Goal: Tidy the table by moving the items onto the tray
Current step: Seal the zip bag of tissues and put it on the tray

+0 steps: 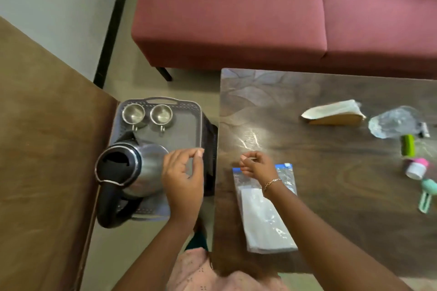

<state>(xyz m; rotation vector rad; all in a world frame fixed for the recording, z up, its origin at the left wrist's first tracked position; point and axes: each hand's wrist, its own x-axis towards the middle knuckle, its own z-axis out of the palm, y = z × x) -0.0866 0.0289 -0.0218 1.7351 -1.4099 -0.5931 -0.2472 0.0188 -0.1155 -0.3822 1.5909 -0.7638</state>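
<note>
The right hand [256,165], loosely curled and empty, is hovering over the top end of the plastic bag [266,210], whose length is running back toward the person.

Grey tray [189,125] holds kettle [142,168], two steel cups [133,113].

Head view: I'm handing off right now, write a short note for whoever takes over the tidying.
Left hand: over the tray's near right edge, fingers curled, holding nothing visible.
Right hand: above the top of the zip bag on the table, fingertips pinched; whether it holds anything, I cannot tell.
Done: kettle and two steel cups sit on the tray.
Left: the zip bag, paper packet, crumpled plastic, green item, pink-capped item and teal tool remain on the table.
</note>
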